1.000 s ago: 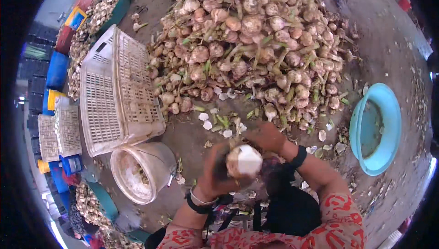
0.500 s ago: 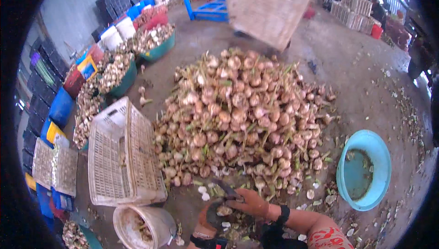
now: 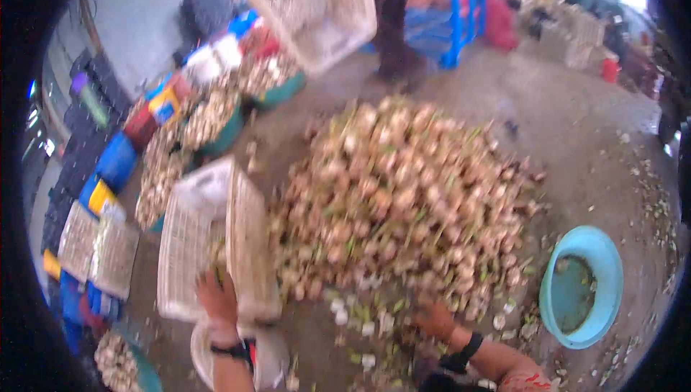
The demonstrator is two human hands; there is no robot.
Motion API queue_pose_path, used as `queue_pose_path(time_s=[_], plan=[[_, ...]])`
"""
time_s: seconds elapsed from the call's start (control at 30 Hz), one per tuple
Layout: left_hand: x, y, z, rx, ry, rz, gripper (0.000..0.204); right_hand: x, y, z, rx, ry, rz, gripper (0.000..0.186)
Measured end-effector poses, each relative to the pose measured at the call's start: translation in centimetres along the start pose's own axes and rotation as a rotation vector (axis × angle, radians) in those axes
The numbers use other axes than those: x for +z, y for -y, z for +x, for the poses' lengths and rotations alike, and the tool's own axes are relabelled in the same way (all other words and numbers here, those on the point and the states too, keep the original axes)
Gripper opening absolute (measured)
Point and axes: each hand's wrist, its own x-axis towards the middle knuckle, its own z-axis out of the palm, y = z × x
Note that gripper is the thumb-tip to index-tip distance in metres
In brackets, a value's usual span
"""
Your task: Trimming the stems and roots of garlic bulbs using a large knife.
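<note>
Over the open white plastic crate (image 3: 252, 255) at the left, my left hand (image 3: 217, 297) reaches in at its near side, fingers apart as far as the blur shows. Nothing can be made out in that hand. My right hand (image 3: 435, 320) is low, at the near edge of a large garlic heap (image 3: 403, 190). Motion smears its fingers, and whatever they may hold cannot be made out. Below my left forearm stands a whitish bucket (image 3: 272, 359), partly covered by the arm.
A turquoise tub (image 3: 617, 284) stands to the right. Peel and stem scraps (image 3: 367, 320) litter the floor before me. Filled green tubs (image 3: 223, 133) line the left. Beyond the heap, a tilted whitish crate (image 3: 353, 3) hangs beside a person's dark-clothed legs (image 3: 392, 25), near a blue frame (image 3: 453, 17).
My left hand has parted from the right and moved left to the crate. My right hand has shifted right; the bulb and dark blade are no longer distinguishable. The far crate has swung left.
</note>
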Motion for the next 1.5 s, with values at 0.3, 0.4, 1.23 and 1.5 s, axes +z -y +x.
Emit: queue_pose_path(time_s=[0.3, 0.4, 1.23, 1.5], plan=[[13.6, -3.4, -2.3, 0.182, 0.238, -0.233, 0.053, -2.2, 2.8, 1.1, 0.444, 0.047, 0.696, 0.035], [19.6, -4.2, -2.8, 0.085, 0.356, -0.243, 0.054, -1.3, 2.3, 0.5, 0.497, 0.087, 0.741, 0.033], [29.1, -9.1, -9.8, -0.667, 0.542, -0.249, 0.057, 1.3, -0.1, 0.6, 0.497, 0.115, 0.682, 0.032], [17.3, -9.5, -13.1, -0.557, 0.713, -1.17, 0.047, -2.6, 4.2, 3.7, 0.334, 0.068, 0.649, 0.03]])
